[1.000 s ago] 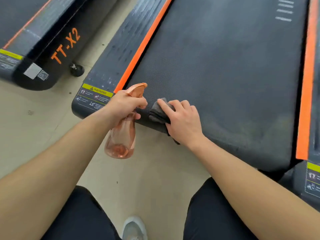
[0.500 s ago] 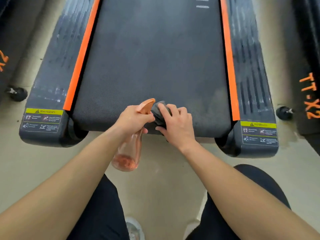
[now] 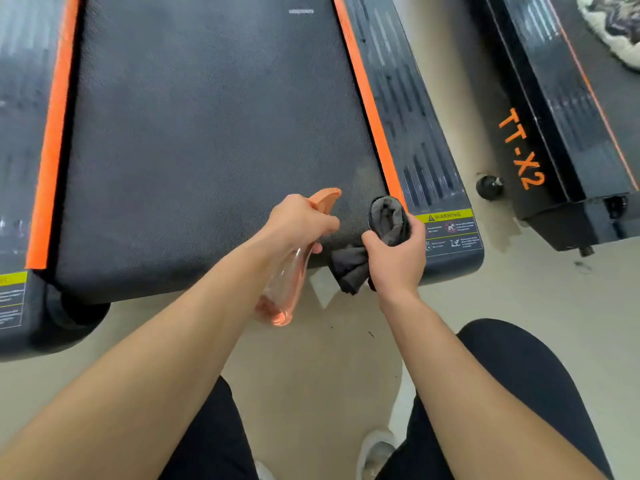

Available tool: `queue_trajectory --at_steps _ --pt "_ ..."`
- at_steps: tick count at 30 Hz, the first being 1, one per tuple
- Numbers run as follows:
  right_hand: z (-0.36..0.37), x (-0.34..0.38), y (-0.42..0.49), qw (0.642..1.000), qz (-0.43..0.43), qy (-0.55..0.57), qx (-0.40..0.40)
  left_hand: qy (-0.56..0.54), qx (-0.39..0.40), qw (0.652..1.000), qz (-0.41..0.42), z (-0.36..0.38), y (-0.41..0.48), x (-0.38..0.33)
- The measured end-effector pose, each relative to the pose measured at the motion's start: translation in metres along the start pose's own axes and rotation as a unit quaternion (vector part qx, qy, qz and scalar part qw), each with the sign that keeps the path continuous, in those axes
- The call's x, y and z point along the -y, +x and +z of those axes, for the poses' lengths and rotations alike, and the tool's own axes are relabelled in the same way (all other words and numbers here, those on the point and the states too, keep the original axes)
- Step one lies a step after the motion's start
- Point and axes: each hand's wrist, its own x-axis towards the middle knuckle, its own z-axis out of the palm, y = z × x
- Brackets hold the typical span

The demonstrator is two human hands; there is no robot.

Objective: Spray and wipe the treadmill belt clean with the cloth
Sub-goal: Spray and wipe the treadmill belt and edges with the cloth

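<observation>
The treadmill belt [image 3: 207, 133] fills the upper left of the view, its near end rolling under just ahead of the hands. The dark grey cloth [image 3: 386, 220] is at the belt's near right corner, beside the orange strip [image 3: 363, 98]. Half a second ago it lay mid-edge. The right hand [image 3: 394, 258], then spread flat over it, now grips it bunched in curled fingers, with a loose tail hanging below the belt's end. The left hand [image 3: 298, 220] grips the peach spray bottle [image 3: 284, 289], nozzle over the belt, just left of the cloth. The yellow warning label [image 3: 450, 226] sits right of the cloth. Beyond a strip of floor [image 3: 485, 98] stands a neighbouring treadmill [image 3: 554, 133].
</observation>
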Motion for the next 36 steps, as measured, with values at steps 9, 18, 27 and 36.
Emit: queue_trajectory --at_steps 9,18,27,36 --pt "-0.01 -0.021 -0.007 0.997 0.059 0.041 0.006 0.096 -0.017 0.995 0.009 0.013 0.015 -0.008" --pt "-0.006 0.003 0.011 0.996 0.038 0.071 -0.034 0.094 0.016 0.995 -0.021 0.012 0.003 0.013" --pt "-0.011 0.004 0.025 0.994 0.031 0.091 -0.057 0.057 -0.004 0.998 -0.008 0.011 0.005 -0.012" --pt "0.001 0.021 0.039 0.994 -0.103 0.035 -0.015 0.062 -0.03 0.996 -0.065 -0.027 -0.025 0.032"
